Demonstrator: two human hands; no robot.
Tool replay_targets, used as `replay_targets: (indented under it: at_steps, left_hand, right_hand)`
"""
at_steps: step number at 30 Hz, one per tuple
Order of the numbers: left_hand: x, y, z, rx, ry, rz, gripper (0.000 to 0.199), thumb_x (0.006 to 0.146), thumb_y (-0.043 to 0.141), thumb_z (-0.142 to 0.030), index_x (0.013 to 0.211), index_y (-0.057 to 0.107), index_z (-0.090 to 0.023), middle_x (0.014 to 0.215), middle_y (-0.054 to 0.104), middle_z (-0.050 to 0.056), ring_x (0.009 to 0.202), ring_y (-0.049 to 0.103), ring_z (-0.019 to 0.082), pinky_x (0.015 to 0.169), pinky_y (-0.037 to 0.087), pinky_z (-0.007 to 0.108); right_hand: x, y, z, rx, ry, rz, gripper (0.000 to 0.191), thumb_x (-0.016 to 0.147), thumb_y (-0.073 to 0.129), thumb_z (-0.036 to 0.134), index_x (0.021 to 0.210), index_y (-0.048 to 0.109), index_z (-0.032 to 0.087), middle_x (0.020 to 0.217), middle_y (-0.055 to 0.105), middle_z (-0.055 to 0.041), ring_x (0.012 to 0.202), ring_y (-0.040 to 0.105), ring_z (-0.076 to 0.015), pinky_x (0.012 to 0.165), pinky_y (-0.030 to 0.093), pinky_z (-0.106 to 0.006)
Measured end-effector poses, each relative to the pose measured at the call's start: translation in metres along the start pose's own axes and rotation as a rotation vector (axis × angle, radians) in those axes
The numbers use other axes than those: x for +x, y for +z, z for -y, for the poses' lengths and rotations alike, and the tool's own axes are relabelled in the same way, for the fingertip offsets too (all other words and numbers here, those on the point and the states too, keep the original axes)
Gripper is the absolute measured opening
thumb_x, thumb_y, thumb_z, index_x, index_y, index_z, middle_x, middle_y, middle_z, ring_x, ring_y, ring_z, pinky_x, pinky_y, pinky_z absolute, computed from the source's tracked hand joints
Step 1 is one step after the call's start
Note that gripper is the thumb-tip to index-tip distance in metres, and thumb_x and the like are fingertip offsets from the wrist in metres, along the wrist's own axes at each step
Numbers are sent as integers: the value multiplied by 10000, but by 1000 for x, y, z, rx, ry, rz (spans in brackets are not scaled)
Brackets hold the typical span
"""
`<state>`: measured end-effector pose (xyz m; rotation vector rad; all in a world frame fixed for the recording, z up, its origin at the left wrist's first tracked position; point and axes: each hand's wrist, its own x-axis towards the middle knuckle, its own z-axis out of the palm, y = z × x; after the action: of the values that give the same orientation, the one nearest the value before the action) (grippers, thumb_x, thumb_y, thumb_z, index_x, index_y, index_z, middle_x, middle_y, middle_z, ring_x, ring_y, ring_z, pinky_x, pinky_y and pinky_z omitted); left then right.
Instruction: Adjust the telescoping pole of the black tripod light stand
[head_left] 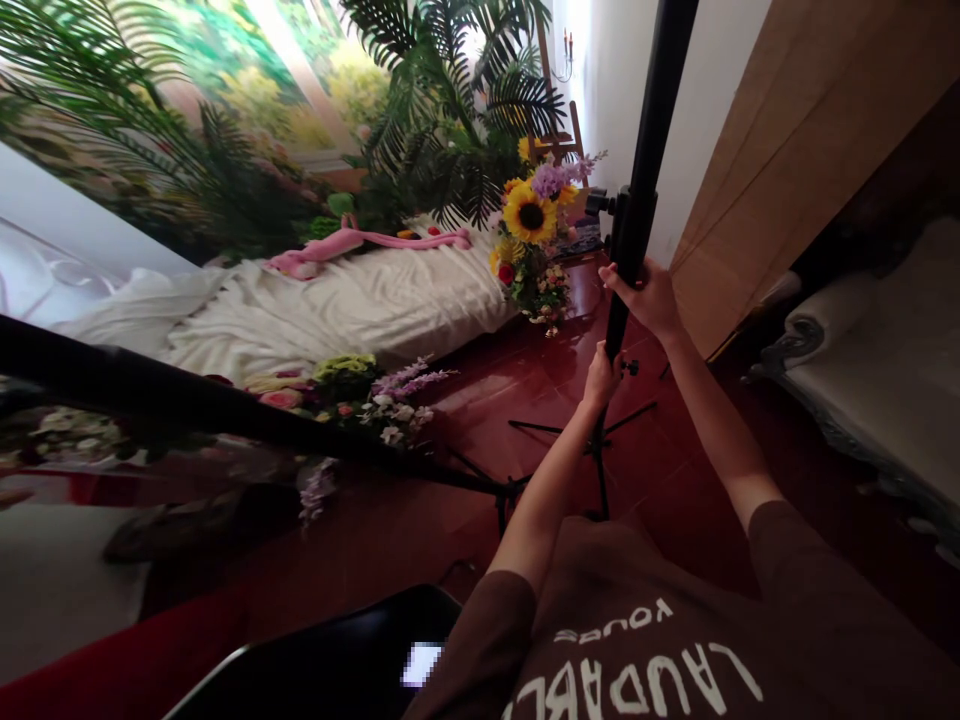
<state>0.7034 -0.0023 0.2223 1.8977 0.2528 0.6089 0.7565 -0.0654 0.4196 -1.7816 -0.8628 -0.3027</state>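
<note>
The right hand point(657, 300) reaches above the left hand point(601, 380), both with fingers wrapped around a black pole point(651, 130). Glossy red floor point(484, 385) spreads below.

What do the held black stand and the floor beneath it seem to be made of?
Black stand: probably metal tubing, low-sheen, judging by its straight, tubular shape; plastic not ruled out. Floor: likely glazed tile, dark red and glossy, given faint seams and pale reflections.

The single view looks from the person's head, forward and down; the brown fabric shirt with white letters point(652, 635) is very near, the glossy dark-red tiled floor point(491, 375) lies beyond, and feathery green palm leaves point(469, 175) are farther
</note>
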Motion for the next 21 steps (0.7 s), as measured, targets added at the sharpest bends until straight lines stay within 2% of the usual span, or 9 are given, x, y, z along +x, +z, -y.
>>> replay_targets:
  at_steps: [3, 5, 8, 10, 13, 17, 21]
  left_hand:
    - [0, 1, 2, -18, 4, 14, 324, 934, 529, -289, 1229, 449, -179, 944, 675, 99, 798, 668, 193, 712, 485, 292]
    - [0, 1, 4, -28, 20, 13, 314, 936, 521, -283, 1223, 449, -179, 952, 675, 103, 803, 666, 191, 720, 489, 295]
    - [1, 1, 6, -32, 31, 0, 288, 933, 525, -285, 1196, 465, -184, 948, 672, 100, 823, 663, 195, 753, 496, 307]
    - [2, 2, 7, -30, 31, -6, 276, 928, 535, -288, 1179, 473, -191, 940, 670, 90, 830, 661, 195, 763, 494, 305]
    - [2, 2, 7, -28, 33, -6, 267, 930, 535, -299, 1170, 473, -197, 933, 666, 80, 818, 655, 189, 747, 486, 291]
    - [2, 2, 8, -24, 25, 7, 281, 936, 520, -309, 1184, 463, -189, 922, 659, 81, 784, 651, 188, 722, 478, 290]
    - [2, 2, 7, -21, 27, 13, 277, 939, 512, -313, 1178, 459, -181, 931, 657, 91, 773, 650, 187, 708, 474, 287]
  right_hand:
    - [-28, -11, -22, -23, 44, 70, 471, 787, 686, 624, 996, 665, 202, 896, 731, -37, 825, 704, -176, 722, 581, -297]
    - [-52, -18, -43, -50, 113, 140, 453, 772, 721, 584, 1020, 675, 207, 893, 742, -45, 810, 711, -183, 725, 588, -311]
    - [-90, -25, -73, -115, 211, 276, 337, 802, 711, 498, 971, 705, 207, 878, 754, -51, 786, 715, -181, 748, 589, -325]
    - [-112, -28, -86, -134, 251, 315, 284, 800, 709, 454, 942, 714, 208, 901, 761, -53, 777, 714, -181, 754, 592, -332]
    - [-133, -29, -94, -117, 292, 282, 307, 790, 717, 409, 1019, 710, 205, 984, 762, -68, 795, 717, -192, 754, 599, -347]
    - [-146, -25, -95, -117, 283, 244, 398, 767, 758, 345, 1144, 690, 237, 1174, 725, -82, 897, 710, -214, 836, 588, -382]
    - [-149, -21, -102, -71, 347, 184, 391, 776, 777, 331, 1156, 705, 272, 1142, 734, -67, 891, 707, -209, 869, 572, -370]
